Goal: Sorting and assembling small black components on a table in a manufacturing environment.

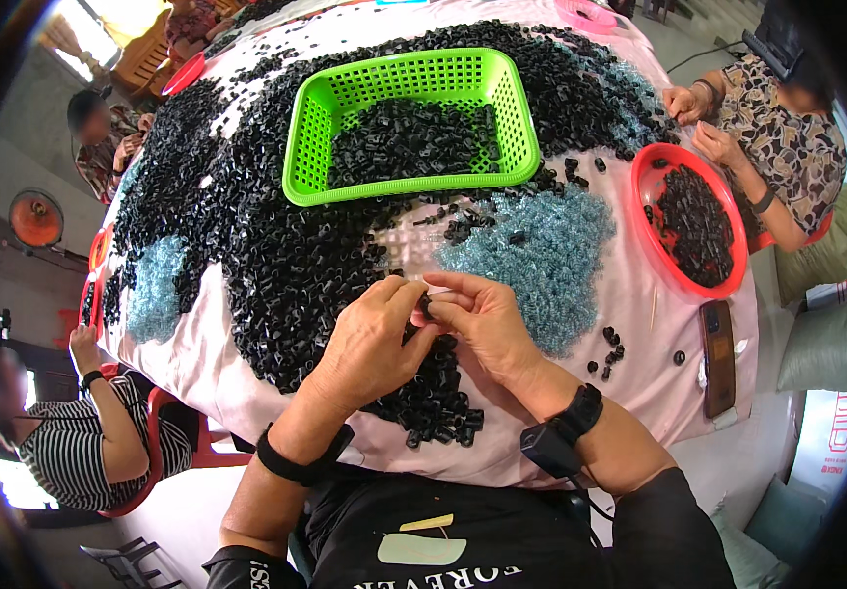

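My left hand [369, 339] and my right hand [487, 329] meet over the near middle of the table, fingertips pinched together. Between them is a small black plastic part [424, 307], mostly hidden by the fingers. Left of my hands spreads a big heap of similar black plastic parts [281, 294]. A smaller cluster of black parts [438, 398] lies just below my hands. Beyond my right hand lies a pile of small, clear blue pieces [541, 260], too fine to make out singly.
Beyond the heap stands a green basket [413, 185] holding black parts. To the right are a red basin [639, 231] with black parts and a phone [718, 363]. Another blue pile [156, 290] lies left. People sit around the pink-covered table [502, 437]; one works at the right.
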Available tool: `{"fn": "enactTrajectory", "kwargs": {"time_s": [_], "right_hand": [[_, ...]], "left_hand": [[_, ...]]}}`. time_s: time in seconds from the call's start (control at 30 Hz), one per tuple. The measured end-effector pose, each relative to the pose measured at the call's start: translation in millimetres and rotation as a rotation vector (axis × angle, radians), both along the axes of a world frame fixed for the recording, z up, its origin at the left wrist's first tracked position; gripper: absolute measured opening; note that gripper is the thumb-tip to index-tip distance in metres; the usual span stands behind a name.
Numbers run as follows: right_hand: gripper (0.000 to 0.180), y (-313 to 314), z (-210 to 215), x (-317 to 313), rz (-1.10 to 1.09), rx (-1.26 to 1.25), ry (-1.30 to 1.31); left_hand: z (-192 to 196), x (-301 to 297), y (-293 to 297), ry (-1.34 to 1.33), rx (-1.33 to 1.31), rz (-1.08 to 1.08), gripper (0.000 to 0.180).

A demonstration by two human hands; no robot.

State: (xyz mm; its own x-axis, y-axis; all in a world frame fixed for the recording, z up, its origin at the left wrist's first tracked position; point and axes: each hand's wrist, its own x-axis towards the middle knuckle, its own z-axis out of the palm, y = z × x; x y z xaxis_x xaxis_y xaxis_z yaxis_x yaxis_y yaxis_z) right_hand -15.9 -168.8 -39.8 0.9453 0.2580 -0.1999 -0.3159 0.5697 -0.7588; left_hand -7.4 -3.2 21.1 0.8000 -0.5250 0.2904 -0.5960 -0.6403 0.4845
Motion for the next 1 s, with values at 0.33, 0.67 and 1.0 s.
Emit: {"fn": "enactTrajectory", "kwargs": {"time_s": [0.33,0.67,1.0], "right_hand": [[0.038,0.4,-7.2,1.2,-0.005,0.018,-0.026],[0.031,-6.5,-2.3,2.6,0.057,0.033,0.010],[0.032,-6.2,6.3,3.2,0.015,0.069,-0.032]], "left_hand": [[-9.2,-2.6,-3.6,-0.002,0.020,0.026,0.038],[1.5,6.2,-6.4,-0.105,-0.046,0.090,0.035],[1.0,4.4,-2.5,-0.008,-0.132,0.055,0.046]]}}
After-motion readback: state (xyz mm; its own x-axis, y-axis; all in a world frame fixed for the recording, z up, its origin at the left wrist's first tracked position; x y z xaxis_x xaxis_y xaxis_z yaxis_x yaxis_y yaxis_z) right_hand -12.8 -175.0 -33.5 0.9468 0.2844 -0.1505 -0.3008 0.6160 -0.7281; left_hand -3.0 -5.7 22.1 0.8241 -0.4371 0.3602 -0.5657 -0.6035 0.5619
